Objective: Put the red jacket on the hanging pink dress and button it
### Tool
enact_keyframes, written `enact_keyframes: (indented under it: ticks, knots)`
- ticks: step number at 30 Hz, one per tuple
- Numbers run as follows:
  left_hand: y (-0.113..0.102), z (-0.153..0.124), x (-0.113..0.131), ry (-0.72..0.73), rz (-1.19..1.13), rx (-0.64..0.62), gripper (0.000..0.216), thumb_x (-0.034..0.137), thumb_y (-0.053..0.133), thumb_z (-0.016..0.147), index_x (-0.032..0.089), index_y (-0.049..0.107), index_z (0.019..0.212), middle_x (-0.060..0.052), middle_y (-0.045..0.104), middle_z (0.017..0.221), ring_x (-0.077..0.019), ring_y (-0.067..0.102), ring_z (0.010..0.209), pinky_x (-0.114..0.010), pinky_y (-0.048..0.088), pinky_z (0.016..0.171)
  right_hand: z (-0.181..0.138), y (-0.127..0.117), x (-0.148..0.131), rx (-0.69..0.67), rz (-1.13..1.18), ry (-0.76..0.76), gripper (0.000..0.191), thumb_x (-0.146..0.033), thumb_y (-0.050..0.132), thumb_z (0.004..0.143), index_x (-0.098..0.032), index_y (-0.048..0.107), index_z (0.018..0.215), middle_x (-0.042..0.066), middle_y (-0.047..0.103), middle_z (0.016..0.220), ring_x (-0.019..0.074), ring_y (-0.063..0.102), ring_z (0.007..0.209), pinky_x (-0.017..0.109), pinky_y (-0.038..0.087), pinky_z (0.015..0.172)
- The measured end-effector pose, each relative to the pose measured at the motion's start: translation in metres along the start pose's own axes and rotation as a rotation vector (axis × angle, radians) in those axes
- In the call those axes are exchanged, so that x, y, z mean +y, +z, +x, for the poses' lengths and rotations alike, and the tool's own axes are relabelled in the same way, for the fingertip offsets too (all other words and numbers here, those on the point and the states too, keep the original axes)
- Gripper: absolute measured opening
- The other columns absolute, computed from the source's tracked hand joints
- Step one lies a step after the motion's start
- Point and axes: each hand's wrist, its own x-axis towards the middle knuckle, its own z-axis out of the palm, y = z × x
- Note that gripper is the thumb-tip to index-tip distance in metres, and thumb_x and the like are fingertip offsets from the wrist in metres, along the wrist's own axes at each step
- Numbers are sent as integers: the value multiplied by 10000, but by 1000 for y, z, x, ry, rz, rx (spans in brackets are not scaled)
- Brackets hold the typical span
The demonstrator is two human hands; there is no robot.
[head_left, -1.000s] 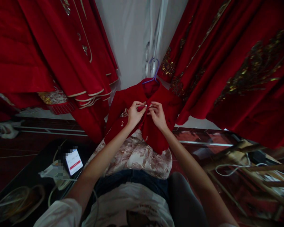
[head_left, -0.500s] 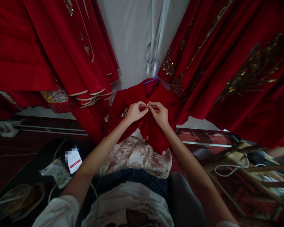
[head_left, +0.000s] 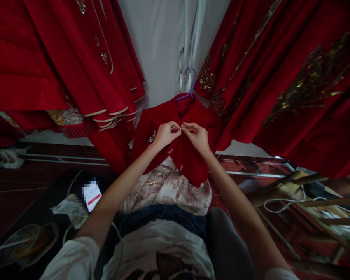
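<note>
A short red jacket (head_left: 156, 116) hangs in front of me on a purple hanger (head_left: 194, 83), its front parted lower down. At the upper front opening, my left hand (head_left: 165, 135) pinches the jacket's front edge. Close against it, my right hand (head_left: 198, 138) has thumb and finger closed at a small shiny beaded fastener (head_left: 183, 126). The fingertips nearly meet and partly hide the fastener. Another beaded fastener (head_left: 181, 167) shows lower on the front edge. Pale patterned fabric with metallic threads (head_left: 167, 190) spreads below the jacket, over my lap.
Red garments with gold trim (head_left: 105, 85) hang at left, and sequined red garments (head_left: 297, 93) at right. A lit phone (head_left: 92, 197) and a plastic cup (head_left: 17, 245) rest on a dark surface (head_left: 55, 194). A wooden frame (head_left: 317, 202) stands at right.
Both hands stay at the same place on the jacket front, with fingertips slightly shifted and closer together. The lower jacket edge hangs a little differently, and the view has shifted slightly.
</note>
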Motion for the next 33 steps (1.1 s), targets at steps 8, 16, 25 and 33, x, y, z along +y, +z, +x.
enact_keyframes:
  ticks: [8,16,25,33]
  knots:
    - [-3,0,3,64,114,-65,98,201,622,795,179,657,883,-40,725,883,-154,676,798,-272,522,766,1,3,7,4,29,37,265,-323,690,761,-200,700,996,45,734,1002,197,711,866,343,580,824]
    - [-7,4,4,58,132,-105,111,201,612,806,173,681,888,-56,734,863,-175,689,798,-287,534,756,3,1,11,-29,82,46,296,-321,714,739,-197,701,1007,47,734,1012,200,712,876,362,580,848]
    - [-6,2,10,82,168,-91,99,207,586,812,173,661,868,-57,722,847,-173,677,778,-277,518,740,7,3,11,-5,102,65,327,-352,733,712,-190,709,995,52,735,1007,203,712,859,376,580,850]
    - [-11,2,23,148,261,-105,71,152,563,784,182,626,795,-46,683,758,-188,643,691,-306,493,709,8,3,2,-25,67,70,301,-234,674,719,-183,710,1013,52,733,1011,201,709,875,372,568,866]
